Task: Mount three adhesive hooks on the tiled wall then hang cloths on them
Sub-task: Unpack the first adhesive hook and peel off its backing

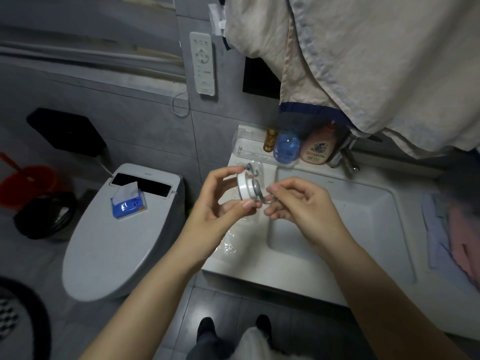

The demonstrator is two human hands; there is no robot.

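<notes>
My left hand [220,203] grips a round white adhesive hook [245,187] by its rim, thumb below and fingers above. My right hand [298,203] pinches the metal hook part [262,200] sticking out of its grey centre. Both hands are over the left edge of the white sink [337,229]. Another metal hook [250,168] lies on the sink ledge just behind. Clear plastic wrapping [231,242] lies on the sink's left rim. Folded pink and light blue cloths [452,235] rest at the sink's right side. The grey tiled wall [145,118] rises behind the toilet.
A closed white toilet [117,242] with a blue tissue pack [128,205] stands to the left. A remote panel [204,63] is fixed on the wall. Bottles [311,149] and a faucet [345,154] sit behind the basin. Beige laundry [363,61] hangs overhead. A red bucket [26,183] stands far left.
</notes>
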